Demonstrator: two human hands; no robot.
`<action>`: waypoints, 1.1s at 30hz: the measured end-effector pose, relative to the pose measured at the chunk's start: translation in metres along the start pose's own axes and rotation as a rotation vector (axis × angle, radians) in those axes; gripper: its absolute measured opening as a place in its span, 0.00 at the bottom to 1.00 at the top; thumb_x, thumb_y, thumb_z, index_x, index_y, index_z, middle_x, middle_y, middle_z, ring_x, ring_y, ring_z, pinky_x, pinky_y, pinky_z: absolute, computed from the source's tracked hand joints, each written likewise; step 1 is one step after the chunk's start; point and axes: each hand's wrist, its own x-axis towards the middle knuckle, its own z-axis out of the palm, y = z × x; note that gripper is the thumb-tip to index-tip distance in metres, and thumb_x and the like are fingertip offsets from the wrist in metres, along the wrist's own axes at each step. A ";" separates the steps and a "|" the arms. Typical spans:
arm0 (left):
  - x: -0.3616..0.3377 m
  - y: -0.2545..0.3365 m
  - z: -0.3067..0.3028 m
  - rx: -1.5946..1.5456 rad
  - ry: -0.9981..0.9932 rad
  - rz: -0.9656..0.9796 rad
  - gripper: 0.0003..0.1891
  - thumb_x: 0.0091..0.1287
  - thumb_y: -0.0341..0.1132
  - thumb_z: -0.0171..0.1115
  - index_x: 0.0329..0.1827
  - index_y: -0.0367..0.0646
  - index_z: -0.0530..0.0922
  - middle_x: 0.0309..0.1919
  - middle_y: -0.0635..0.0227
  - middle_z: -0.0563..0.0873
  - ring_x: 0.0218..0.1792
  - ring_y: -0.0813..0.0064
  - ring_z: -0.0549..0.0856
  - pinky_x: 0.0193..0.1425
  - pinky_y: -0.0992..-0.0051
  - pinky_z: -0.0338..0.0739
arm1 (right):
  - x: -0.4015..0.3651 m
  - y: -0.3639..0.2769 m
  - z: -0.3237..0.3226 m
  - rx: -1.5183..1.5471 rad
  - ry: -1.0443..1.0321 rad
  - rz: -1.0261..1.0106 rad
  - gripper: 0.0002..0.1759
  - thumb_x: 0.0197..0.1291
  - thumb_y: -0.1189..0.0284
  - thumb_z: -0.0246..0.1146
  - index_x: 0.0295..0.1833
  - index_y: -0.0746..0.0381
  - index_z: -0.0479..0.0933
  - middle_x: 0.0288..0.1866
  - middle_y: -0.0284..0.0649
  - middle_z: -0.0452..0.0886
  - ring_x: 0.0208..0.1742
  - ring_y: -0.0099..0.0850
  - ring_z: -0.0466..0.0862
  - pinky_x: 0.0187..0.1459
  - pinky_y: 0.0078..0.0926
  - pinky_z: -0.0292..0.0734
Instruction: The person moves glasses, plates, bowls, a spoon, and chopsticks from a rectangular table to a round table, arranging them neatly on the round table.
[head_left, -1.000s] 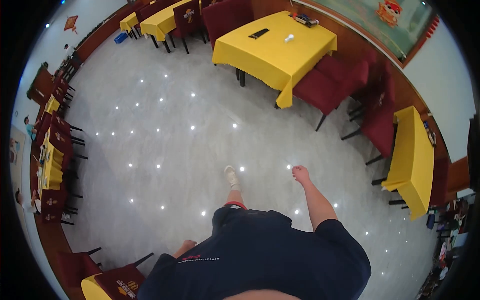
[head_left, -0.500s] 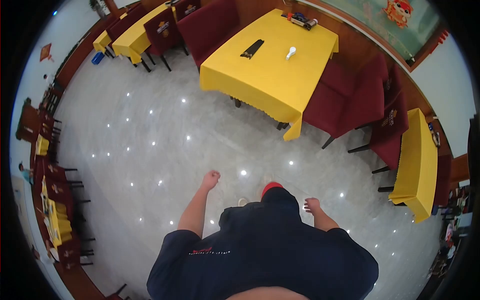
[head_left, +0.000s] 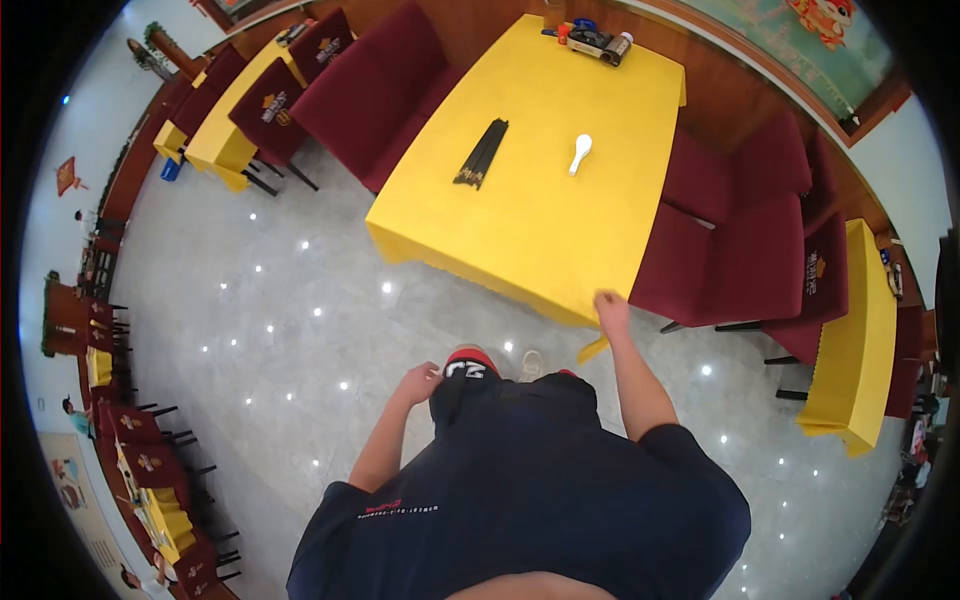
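Left hand (head_left: 418,383) lower centre, beside dark shorts (head_left: 545,397); right hand (head_left: 612,308) at yellow table's (head_left: 520,235) near corner, closer to spoon. Both hands' fingers loosely curled, grip can't tell. White spoon (head_left: 582,148) upper centre, up-frame and slightly left of right fingers, handle nearward. Black packets (head_left: 489,153) left of it, slanted, gold-marked near ends.

Navy short-sleeved shirt (head_left: 540,470) — red-white lettering — pale shoe (head_left: 532,366)
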 end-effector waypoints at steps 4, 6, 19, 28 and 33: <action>0.038 0.030 -0.053 0.019 -0.145 -0.009 0.19 0.54 0.41 0.56 0.47 0.42 0.73 0.38 0.56 0.81 0.42 0.62 0.79 0.46 0.70 0.72 | 0.144 -0.082 0.050 -0.089 0.106 -0.083 0.19 0.48 0.60 0.59 0.34 0.68 0.77 0.25 0.47 0.79 0.28 0.35 0.79 0.34 0.28 0.73; 0.057 0.033 -0.068 0.073 -0.221 -0.022 0.19 0.54 0.42 0.57 0.47 0.42 0.73 0.38 0.56 0.81 0.43 0.62 0.79 0.47 0.69 0.72 | 0.186 -0.102 0.065 -0.192 0.171 -0.010 0.22 0.47 0.58 0.59 0.36 0.68 0.76 0.27 0.48 0.79 0.31 0.39 0.79 0.36 0.31 0.73; 0.198 0.108 -0.194 -0.164 -0.335 0.176 0.18 0.56 0.38 0.58 0.47 0.39 0.72 0.39 0.61 0.80 0.37 0.69 0.80 0.42 0.74 0.73 | 0.274 -0.103 0.117 -0.394 0.019 0.748 0.20 0.45 0.59 0.60 0.35 0.66 0.75 0.32 0.43 0.79 0.33 0.36 0.80 0.32 0.30 0.75; 0.308 0.189 -0.195 0.075 -0.482 0.626 0.16 0.56 0.35 0.58 0.45 0.37 0.72 0.40 0.62 0.79 0.38 0.70 0.79 0.43 0.75 0.73 | 0.227 -0.076 0.118 0.024 -0.096 0.694 0.20 0.48 0.60 0.56 0.37 0.67 0.75 0.31 0.43 0.79 0.30 0.33 0.79 0.30 0.29 0.73; 0.295 0.283 -0.118 0.059 -0.534 0.680 0.24 0.56 0.43 0.58 0.53 0.42 0.68 0.42 0.58 0.78 0.33 0.69 0.80 0.37 0.75 0.75 | 0.111 -0.104 0.092 0.236 -0.027 0.522 0.18 0.49 0.63 0.57 0.38 0.67 0.75 0.29 0.42 0.78 0.29 0.31 0.78 0.33 0.28 0.72</action>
